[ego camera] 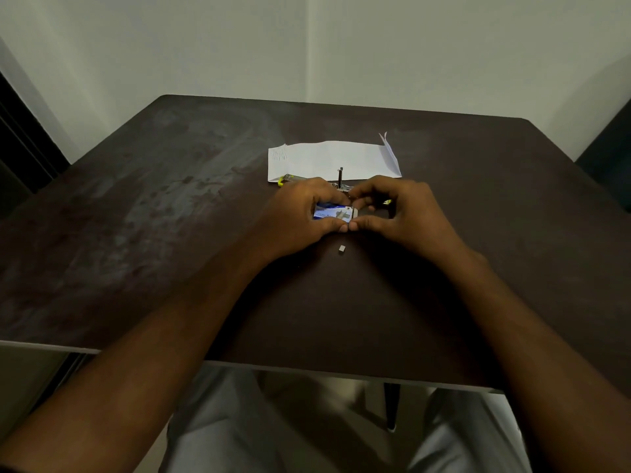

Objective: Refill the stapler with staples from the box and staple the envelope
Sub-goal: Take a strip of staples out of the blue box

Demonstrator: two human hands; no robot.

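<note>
A: Why are both hands meeting there?

B: The left hand [300, 213] is gripping the box [333, 213] steady, just above the surface [136, 199]; the right hand [406, 213] is pinching its open end, probably drawing out staples.

A: And the stapler [338, 186]?

B: Lying open just beyond the hands, mostly hidden, before the white envelope [331, 158]. A small staple piece [341, 248] is sitting nearer.

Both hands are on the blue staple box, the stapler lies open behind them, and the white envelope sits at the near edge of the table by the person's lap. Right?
Not quite. In the head view the envelope lies on the far side of the hands, beyond the stapler, not at the near edge. The rest holds: left hand and right hand both hold the blue staple box.
</note>
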